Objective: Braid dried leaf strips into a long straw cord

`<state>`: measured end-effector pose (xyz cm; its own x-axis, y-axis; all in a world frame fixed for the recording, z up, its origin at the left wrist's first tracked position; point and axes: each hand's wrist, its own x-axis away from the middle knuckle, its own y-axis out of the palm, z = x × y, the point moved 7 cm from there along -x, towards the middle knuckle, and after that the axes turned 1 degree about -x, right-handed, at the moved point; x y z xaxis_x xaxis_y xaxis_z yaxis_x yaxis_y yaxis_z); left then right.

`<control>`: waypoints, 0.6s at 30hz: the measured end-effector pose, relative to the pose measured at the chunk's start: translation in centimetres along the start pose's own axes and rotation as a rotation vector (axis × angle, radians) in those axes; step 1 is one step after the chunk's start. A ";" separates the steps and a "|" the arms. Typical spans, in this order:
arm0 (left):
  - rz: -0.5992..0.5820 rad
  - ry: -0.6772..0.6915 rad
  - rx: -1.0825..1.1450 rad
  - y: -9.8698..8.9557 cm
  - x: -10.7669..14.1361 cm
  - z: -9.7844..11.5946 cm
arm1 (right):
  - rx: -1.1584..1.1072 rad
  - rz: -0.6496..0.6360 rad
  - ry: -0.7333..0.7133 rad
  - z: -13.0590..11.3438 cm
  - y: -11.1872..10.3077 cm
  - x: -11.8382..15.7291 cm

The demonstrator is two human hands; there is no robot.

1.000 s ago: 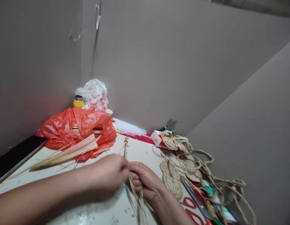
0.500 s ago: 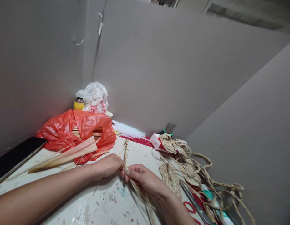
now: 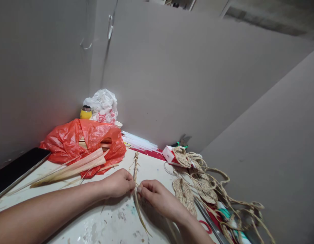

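The thin plant-fibre braid (image 3: pixel 135 169) lies between the two hands, its knotted tip near the far edge of the white tabletop (image 3: pixel 96 225) and its loose strands (image 3: pixel 138 211) running toward the near edge. The left hand (image 3: pixel 120 183) has its thumb and fingers pressed together at the lower part of the braid, and the right hand (image 3: pixel 159 198) appears to pinch a strand just beside it, though the fingers partly hide this. If either pinch becomes loose, the crossings could open, while uneven or too strong pulling could split a dry strand.
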<state>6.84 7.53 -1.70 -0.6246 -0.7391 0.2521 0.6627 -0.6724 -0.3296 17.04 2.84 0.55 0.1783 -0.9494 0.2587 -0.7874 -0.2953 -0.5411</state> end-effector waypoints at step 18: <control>-0.138 -0.038 0.373 0.6 0.6 0.4 | 0.064 0.333 -0.078 -1.8 -2.7 1.5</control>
<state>7.05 6.63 -1.40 -0.7074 -0.6370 0.3063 0.6824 -0.7284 0.0611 18.38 2.43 3.79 -0.0355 -0.9994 -0.0013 -0.7715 0.0283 -0.6356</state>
